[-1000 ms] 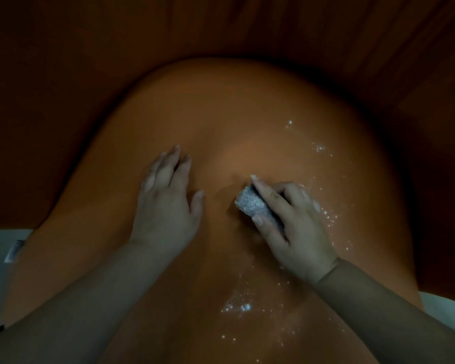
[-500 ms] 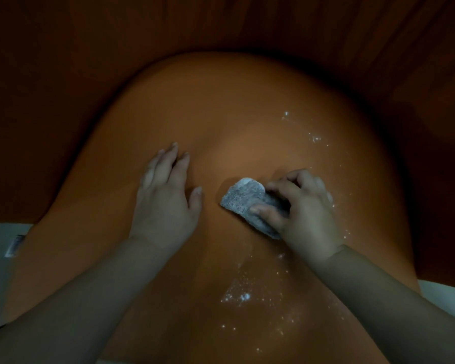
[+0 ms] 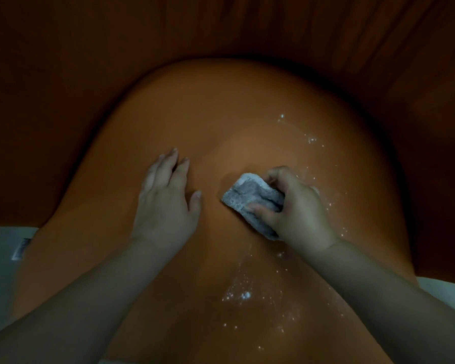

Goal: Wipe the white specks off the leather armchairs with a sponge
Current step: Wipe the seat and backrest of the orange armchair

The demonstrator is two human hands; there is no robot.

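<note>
The orange-brown leather armchair (image 3: 221, 122) fills the middle of the dim view as a rounded padded surface. My right hand (image 3: 300, 208) grips a grey sponge (image 3: 250, 198) and holds it against the leather at the centre. My left hand (image 3: 166, 198) lies flat on the leather just left of the sponge, fingers straight. White specks (image 3: 239, 295) are scattered on the leather below the sponge. More specks (image 3: 310, 140) trail up the right side beyond my right hand.
Dark brown upholstery (image 3: 63, 74) surrounds the padded surface at the back and sides. A pale floor strip (image 3: 0, 248) shows at the lower left, with a small white tag (image 3: 21, 249) near the chair's edge. Another pale strip (image 3: 444, 282) is at the lower right.
My right hand has curled its fingers round the sponge and turned it, showing more of its face. The hand and sponge shifted slightly left. My left hand has stayed in place.
</note>
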